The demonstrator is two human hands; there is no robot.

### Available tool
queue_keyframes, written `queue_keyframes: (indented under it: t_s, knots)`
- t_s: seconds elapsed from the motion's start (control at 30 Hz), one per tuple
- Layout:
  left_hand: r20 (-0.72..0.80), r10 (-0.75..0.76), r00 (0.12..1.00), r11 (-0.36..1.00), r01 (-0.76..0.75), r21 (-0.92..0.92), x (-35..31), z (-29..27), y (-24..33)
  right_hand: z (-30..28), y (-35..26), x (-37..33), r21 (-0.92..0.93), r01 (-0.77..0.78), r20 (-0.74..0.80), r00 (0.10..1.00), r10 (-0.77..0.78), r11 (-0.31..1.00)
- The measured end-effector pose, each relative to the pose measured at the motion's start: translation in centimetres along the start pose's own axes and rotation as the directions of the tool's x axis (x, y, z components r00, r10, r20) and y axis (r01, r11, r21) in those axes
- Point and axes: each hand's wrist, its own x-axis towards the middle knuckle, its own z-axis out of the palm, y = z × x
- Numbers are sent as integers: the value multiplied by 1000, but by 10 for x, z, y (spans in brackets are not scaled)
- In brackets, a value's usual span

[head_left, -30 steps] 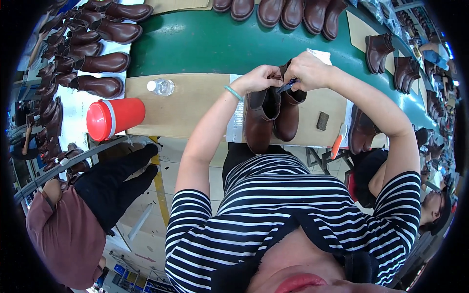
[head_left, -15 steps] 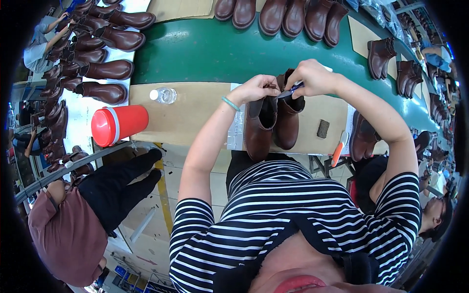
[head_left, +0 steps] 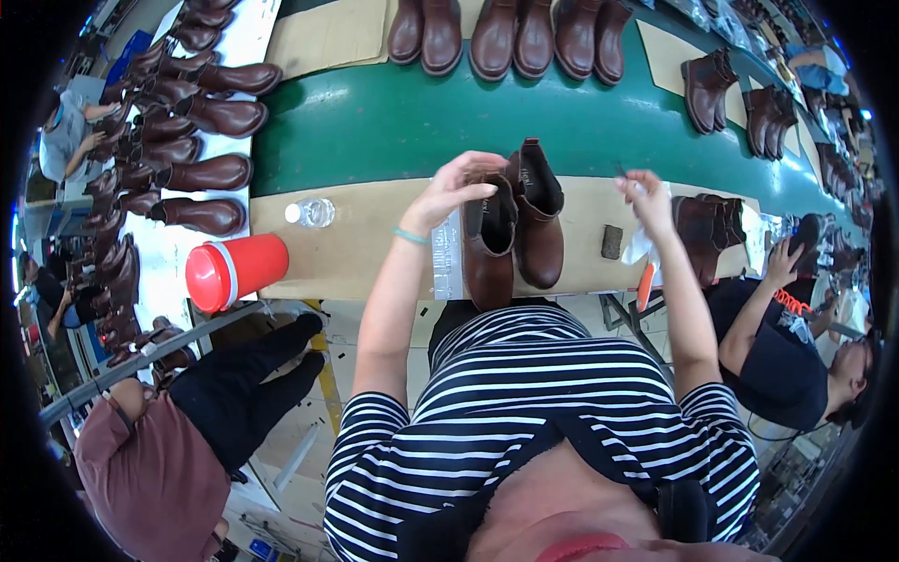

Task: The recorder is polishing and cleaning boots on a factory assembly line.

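Observation:
Two brown leather ankle boots stand upright side by side in front of me: a left boot (head_left: pixel 489 272) and a right boot (head_left: pixel 539 248). My left hand (head_left: pixel 449 195) is at the left boot's collar, thumb on the near side and fingers on the far side. Well to the right of the pair, my right hand (head_left: pixel 648 201) is closed on small thread snips (head_left: pixel 620 171), whose dark tip pokes out past the fingers; the rest is hidden. Below that hand lie a white cloth (head_left: pixel 639 247) and an orange-handled tool (head_left: pixel 646 286).
Cardboard (head_left: pixel 365 211) covers the bench's near edge, with a clear bottle (head_left: pixel 311 213), a red jug (head_left: pixel 237 272) and a brown block (head_left: pixel 611 242) on it. More boots (head_left: pixel 510 37) stand across the green surface (head_left: pixel 375 122). Co-workers are at left (head_left: pixel 154 459) and right (head_left: pixel 773 361).
My right hand has moved away from the boots to the right, carrying the snips. My left hand has shifted slightly left and its pinch at the boot top has loosened.

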Motion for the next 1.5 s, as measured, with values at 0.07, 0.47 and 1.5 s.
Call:
queue_keyframes:
  t_s: [0.07,0.47,1.5]
  knots:
    - [-118,-9,993,999,3,-53,-17,-5,-4,12,75,-16,-180,-10,-155,988,-18,984]
    - [-492,-580,650,815,446,-371,-169,-4,-86,36,88,-83,-531,-189,-496,859,-122,826]
    - [42,-618,785,459,404,-791,-138,92,-96,126,122,-113,682,-713,709,699,94,164]
